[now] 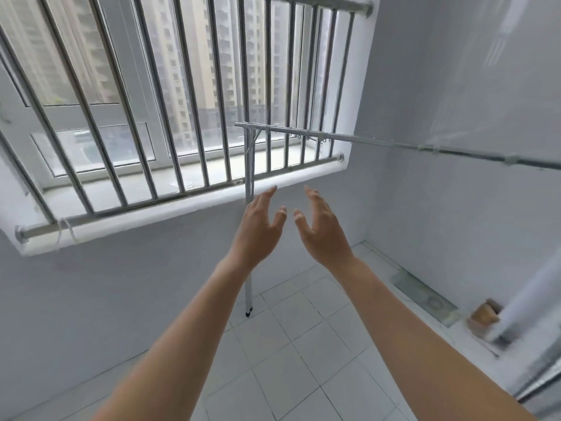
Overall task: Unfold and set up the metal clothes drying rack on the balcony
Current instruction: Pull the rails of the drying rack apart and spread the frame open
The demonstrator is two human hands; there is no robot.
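The metal drying rack (249, 165) stands on the tiled floor in front of the barred window: one thin upright post with a black foot, and a horizontal top bar (394, 143) running off to the right edge, with small clips along it. My left hand (258, 226) is stretched out with fingers apart, right in front of the post's middle and hiding part of it; whether it touches the post is unclear. My right hand (321, 229) is open just to the right, palm facing the left hand, holding nothing.
A steel window guard (170, 117) with vertical bars covers the window above a white sill. White walls close in on the left and right. A floor drain grate (425, 299) and a small brown object (484, 314) lie at the right wall, beside a blurred pipe (528, 302).
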